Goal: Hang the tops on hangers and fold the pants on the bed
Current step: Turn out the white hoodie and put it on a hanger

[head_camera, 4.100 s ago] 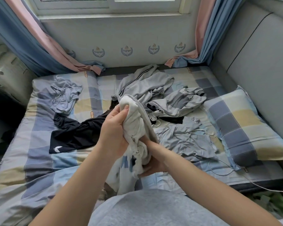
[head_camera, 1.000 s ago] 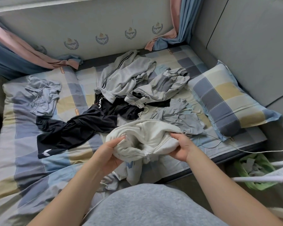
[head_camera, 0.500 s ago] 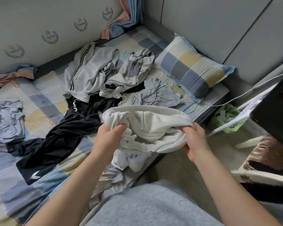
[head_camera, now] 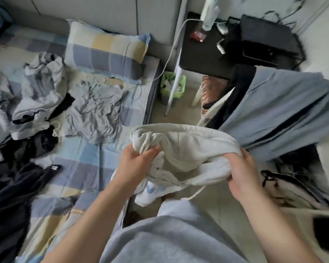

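Note:
A bunched white top [head_camera: 186,149] with a blue print and a drawstring hangs between my hands, beyond the bed's right edge and over the floor. My left hand [head_camera: 136,162] grips its left side with fingers curled into the cloth. My right hand [head_camera: 242,173] grips the right side. On the checked bed [head_camera: 84,168] lie a crumpled grey-blue garment [head_camera: 95,111], a grey striped garment [head_camera: 40,88] and dark clothes [head_camera: 17,179]. No hanger shows plainly.
A checked pillow [head_camera: 106,48] lies at the head of the bed. Beside the bed stand a green bin [head_camera: 172,86], a black side table [head_camera: 205,46] with small items and a chair draped with a light blue garment [head_camera: 285,109].
My view has swung right, off the bed toward the side table and chair. Both hands kept their hold and carried the white top past the bed's edge.

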`<state>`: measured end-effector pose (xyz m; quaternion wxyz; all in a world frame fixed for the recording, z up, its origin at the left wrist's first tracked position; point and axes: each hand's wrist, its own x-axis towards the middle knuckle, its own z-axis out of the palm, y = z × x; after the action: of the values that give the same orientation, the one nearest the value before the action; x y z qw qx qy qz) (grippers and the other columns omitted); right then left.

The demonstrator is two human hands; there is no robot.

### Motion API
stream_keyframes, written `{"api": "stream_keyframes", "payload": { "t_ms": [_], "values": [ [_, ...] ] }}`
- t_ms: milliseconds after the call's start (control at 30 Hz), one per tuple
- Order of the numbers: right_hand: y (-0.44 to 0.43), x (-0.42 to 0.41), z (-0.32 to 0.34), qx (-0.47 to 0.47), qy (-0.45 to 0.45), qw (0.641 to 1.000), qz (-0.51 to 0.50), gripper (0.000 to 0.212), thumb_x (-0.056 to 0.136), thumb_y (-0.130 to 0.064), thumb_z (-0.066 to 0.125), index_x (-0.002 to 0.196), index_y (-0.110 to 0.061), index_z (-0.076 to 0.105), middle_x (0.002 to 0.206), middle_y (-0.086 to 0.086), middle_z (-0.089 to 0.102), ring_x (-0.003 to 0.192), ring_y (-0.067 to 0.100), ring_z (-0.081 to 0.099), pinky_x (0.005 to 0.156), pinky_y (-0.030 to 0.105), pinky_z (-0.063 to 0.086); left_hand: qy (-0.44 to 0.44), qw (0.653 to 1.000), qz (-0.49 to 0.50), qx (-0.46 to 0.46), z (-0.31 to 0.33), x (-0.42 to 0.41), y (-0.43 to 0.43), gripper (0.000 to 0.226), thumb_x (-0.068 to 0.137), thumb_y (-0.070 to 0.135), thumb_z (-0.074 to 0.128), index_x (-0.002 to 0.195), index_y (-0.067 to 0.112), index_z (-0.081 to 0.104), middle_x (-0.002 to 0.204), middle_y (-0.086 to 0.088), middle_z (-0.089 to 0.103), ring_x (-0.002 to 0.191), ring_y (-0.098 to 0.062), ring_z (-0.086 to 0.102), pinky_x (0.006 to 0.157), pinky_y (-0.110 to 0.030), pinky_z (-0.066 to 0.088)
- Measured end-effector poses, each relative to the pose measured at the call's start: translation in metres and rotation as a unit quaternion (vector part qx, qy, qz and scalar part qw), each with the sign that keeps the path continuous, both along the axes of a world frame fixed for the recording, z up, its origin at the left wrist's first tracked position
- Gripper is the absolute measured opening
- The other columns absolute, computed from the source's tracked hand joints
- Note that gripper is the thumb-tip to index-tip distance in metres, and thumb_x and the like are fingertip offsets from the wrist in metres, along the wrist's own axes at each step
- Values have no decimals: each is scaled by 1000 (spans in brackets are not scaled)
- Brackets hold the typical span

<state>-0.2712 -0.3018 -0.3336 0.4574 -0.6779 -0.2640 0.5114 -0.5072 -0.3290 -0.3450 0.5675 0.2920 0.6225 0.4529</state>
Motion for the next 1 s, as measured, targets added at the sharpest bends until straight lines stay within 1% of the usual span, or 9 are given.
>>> {"api": "stream_keyframes", "payload": {
  "t_ms": [200,300,467,533,600,667,800,900,1000],
  "values": [
    [-32,81,9,42,-26,988,-144,14,85,-5,65,93,-16,63,90,5,69,85,22,67,73,35,52,-7,990,-138,25,9,84,32,8,93,16,69,93,15,77,95,-13,76,93,-30,73,89,-55,58],
    [-39,126,22,54,-61,980,-180,33,69,-21,69,101,-18,64,94,3,72,85,21,71,68,33,52,-17,979,-201,37,16,138,51,12,95,14,66,101,10,75,97,-10,77,94,-26,74,88,-49,59],
    [-39,231,39,72,-90,964,-239,44,65,-23,67,108,-16,65,103,11,72,95,31,71,73,40,57,-25,956,-282,71,34,253,90,11,95,11,65,94,9,76,91,-9,77,89,-22,75,77,-37,60],
    [-35,276,50,70,-91,958,-262,44,61,-28,68,104,-25,66,105,7,72,98,31,71,80,48,56,-34,945,-315,84,44,301,104,12,95,11,65,94,6,75,92,-12,77,90,-25,74,78,-39,60],
    [-32,317,62,79,-92,954,-275,40,61,-28,68,101,-26,65,103,5,72,94,27,70,75,44,55,-41,934,-342,92,51,347,119,14,95,14,66,95,3,75,92,-15,76,92,-31,74,77,-41,58],
    [-27,352,76,90,-98,949,-285,36,64,-24,67,100,-20,65,97,12,71,86,26,69,69,40,52,-55,926,-361,89,61,389,132,15,94,16,67,96,3,74,91,-15,76,92,-33,73,75,-40,56],
    [-13,411,110,124,-114,941,-294,35,68,-21,66,96,0,60,93,28,64,85,37,66,73,54,52,-86,905,-405,94,89,463,158,20,95,19,67,108,4,72,101,-14,76,98,-29,73,93,-50,56],
    [-1,450,136,161,-105,930,-312,23,80,-8,66,98,5,60,86,15,61,82,29,59,73,44,43,-98,896,-418,114,116,512,183,21,94,20,67,108,4,72,103,-13,76,99,-29,73,96,-51,54],
    [11,483,162,203,-93,917,-332,12,85,-6,70,97,-5,69,86,11,68,82,25,65,75,41,49,-109,877,-442,151,147,558,213,22,95,20,67,105,2,73,103,-18,75,100,-33,72,98,-55,52]
  ]
}}
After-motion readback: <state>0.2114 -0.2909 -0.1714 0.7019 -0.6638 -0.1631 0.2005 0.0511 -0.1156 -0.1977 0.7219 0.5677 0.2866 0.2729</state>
